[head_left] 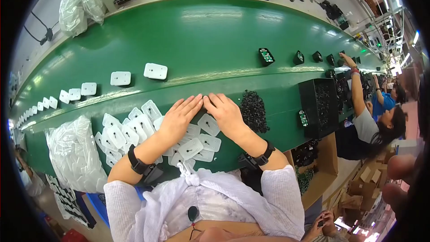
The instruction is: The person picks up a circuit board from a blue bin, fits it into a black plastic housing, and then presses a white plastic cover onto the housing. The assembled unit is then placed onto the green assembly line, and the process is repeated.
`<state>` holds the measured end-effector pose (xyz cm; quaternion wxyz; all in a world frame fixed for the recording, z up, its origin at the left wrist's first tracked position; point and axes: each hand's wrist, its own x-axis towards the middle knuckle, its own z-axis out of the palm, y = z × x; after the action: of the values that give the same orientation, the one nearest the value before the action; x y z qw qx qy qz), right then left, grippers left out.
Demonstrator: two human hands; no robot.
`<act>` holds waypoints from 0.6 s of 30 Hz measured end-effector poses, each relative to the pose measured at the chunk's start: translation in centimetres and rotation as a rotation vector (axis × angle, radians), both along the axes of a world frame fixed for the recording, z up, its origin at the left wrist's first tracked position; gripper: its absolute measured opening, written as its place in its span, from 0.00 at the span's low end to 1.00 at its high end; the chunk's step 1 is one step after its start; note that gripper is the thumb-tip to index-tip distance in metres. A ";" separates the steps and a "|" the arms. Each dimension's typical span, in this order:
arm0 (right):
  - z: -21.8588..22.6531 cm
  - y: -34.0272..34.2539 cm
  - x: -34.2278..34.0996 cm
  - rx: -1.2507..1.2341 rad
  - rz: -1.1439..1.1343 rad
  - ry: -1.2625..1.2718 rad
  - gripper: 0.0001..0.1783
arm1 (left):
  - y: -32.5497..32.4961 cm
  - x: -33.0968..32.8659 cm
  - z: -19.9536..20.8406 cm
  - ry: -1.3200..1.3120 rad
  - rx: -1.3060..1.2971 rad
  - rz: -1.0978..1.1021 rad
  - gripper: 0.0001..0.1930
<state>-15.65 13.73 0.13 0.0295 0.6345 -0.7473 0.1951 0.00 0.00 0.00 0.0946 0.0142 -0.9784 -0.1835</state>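
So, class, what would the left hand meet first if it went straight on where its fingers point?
The left hand would probably meet the right hand first, close ahead; depth and the dark gap between are hard to judge.

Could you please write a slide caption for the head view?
Left hand and right hand close together at a green bench, near white plastic pieces and small black parts.

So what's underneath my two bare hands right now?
Between the left hand and the right hand, something dark partly shows, too covered to identify. White rounded-rectangular plastic pieces lie nearer you. Whatever both hands cover can't be seen.
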 end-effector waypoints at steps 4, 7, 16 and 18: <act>1.4 -0.3 -2.1 0.022 0.049 -0.091 0.24 | 0.2 -1.6 -1.1 0.110 -0.040 0.028 0.32; 2.9 -2.2 -3.8 0.087 0.117 -0.271 0.21 | -0.2 -2.4 -1.3 0.185 -0.081 0.071 0.34; -0.3 -0.8 -4.9 -0.067 0.063 -0.691 0.21 | 0.4 -5.6 -3.2 0.401 0.027 0.175 0.11; 0.4 0.3 -3.6 -0.148 0.128 -0.590 0.22 | 0.3 -5.6 -3.2 0.359 0.070 0.201 0.12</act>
<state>-19.28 13.98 0.58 -0.1551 0.5923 -0.6659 0.4261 -5.59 0.27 -3.25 0.2847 0.0823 -0.9324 -0.2067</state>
